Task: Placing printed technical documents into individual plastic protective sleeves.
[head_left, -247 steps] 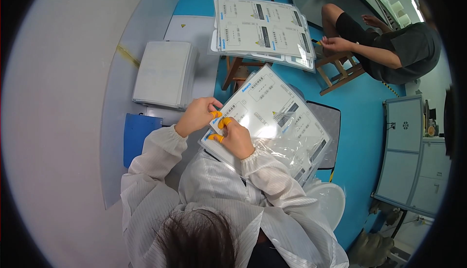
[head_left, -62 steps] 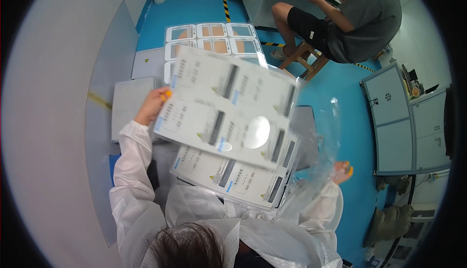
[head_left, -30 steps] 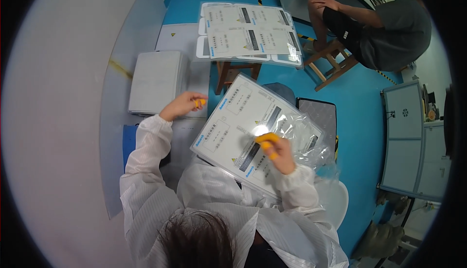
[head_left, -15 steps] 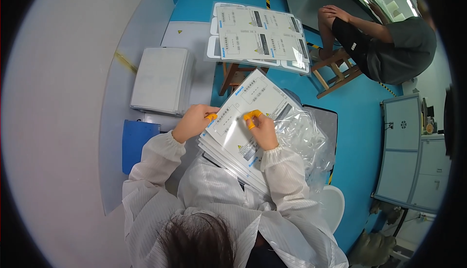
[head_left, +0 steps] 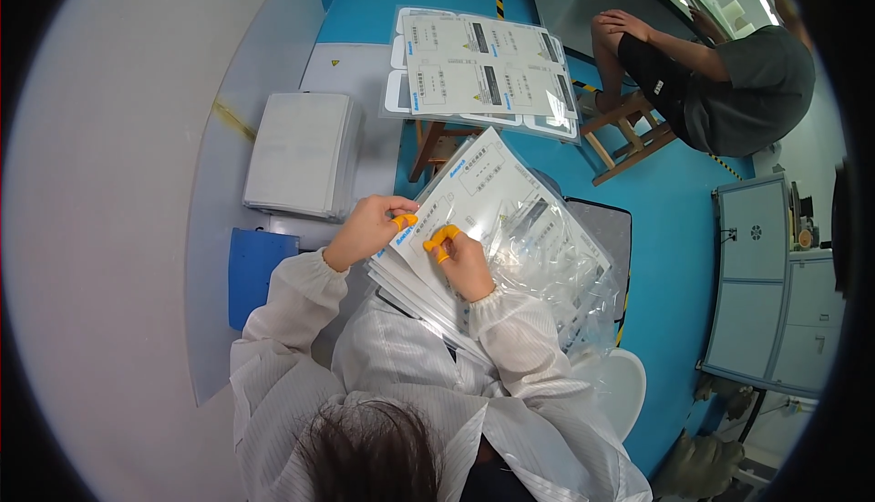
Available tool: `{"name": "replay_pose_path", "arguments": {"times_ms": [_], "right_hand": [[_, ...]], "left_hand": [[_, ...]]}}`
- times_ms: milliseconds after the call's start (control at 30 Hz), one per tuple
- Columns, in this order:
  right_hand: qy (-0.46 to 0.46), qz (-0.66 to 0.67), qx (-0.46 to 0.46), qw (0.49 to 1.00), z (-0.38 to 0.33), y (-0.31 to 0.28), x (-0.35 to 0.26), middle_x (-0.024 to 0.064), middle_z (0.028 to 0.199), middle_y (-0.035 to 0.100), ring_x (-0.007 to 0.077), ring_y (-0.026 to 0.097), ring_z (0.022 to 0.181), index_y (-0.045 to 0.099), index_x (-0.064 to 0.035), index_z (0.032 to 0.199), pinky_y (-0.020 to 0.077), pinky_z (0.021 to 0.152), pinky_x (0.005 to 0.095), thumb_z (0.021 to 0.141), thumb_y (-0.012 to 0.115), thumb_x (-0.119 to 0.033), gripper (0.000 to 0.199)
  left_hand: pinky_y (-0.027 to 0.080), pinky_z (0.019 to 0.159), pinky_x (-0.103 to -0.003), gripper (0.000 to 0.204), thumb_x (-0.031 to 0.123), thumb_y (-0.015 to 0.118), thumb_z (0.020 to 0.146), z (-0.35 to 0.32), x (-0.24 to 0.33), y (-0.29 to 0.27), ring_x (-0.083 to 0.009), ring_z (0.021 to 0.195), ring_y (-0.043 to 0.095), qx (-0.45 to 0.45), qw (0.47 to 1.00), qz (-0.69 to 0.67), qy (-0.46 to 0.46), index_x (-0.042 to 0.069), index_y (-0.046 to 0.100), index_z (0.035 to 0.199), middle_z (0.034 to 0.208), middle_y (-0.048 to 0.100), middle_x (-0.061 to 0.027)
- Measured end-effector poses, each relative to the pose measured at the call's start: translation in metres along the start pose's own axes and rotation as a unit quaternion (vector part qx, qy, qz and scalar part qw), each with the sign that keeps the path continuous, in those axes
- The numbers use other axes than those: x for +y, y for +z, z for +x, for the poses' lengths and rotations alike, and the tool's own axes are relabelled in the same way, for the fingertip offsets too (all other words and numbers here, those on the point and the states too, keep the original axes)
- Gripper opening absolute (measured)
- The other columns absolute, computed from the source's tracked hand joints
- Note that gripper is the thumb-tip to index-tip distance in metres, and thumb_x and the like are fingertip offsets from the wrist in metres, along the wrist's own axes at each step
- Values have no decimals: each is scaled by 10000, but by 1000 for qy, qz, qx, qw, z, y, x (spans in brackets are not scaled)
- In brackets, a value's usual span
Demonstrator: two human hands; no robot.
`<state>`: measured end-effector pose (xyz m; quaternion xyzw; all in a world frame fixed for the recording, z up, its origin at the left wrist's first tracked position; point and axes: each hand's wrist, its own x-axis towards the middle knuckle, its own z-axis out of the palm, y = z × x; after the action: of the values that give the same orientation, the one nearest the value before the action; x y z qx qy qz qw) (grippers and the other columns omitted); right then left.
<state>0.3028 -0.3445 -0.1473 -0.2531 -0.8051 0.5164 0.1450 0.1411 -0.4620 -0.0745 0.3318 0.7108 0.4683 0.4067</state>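
A fanned stack of white printed panel sheets lies across my lap, tilted. My left hand pinches the top sheet's left edge, a yellow finger cot on its thumb. Over the same sheet, my right hand is closed in a pinch, with yellow cots on thumb and forefinger. Whatever lies between those fingertips is too small to make out. Crumpled clear plastic film covers the right part of the stack, beside my right hand.
Ahead, a stool carries more printed sheets. At the left stand a white stack of flat pieces and a blue bin along a partition. A seated person is at the far right, near a grey cabinet.
My right hand has moved left and slightly down, closer to my left hand. The clear film now reaches farther left over the top sheet. My left hand has barely shifted.
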Motion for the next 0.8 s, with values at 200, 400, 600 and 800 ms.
{"name": "replay_pose_path", "arguments": {"times_ms": [200, 400, 600, 800], "right_hand": [[-72, -139, -120, 980, -14, 3, -64, 119, 701, 578, 279, 597, 636, 569, -22, 867, 475, 588, 328, 670, 748, -277, 368], [-17, -76, 17, 997, 4, 5, -23, 178, 716, 588, 340, 595, 679, 557, -6, 835, 477, 599, 386, 708, 708, -274, 332], [-95, -155, -128, 975, -5, 2, -48, 102, 858, 567, 310, 585, 649, 562, -20, 852, 473, 601, 366, 749, 657, -282, 297], [-108, -178, -64, 976, 1, 10, -28, 100, 828, 549, 317, 577, 624, 548, -19, 848, 475, 573, 389, 766, 621, -229, 237]], "left_hand": [[492, 690, -259, 266, -27, 553, 772, -4, -8, 3, -194, 766, 625, 32, 998, 40, 28, -57, 608, 1030, 924, 652, -164], [488, 701, -292, 299, -57, 533, 725, -5, 4, 6, -283, 753, 636, 38, 993, 99, 53, -55, 611, 1014, 909, 638, -213], [488, 681, -300, 309, -57, 535, 725, -3, -6, 4, -289, 750, 632, 46, 991, 111, 55, -50, 604, 1026, 894, 638, -212], [486, 654, -289, 295, -36, 554, 753, -5, 3, 6, -239, 732, 623, 40, 990, 126, 50, -46, 599, 1045, 904, 643, -200]]}}
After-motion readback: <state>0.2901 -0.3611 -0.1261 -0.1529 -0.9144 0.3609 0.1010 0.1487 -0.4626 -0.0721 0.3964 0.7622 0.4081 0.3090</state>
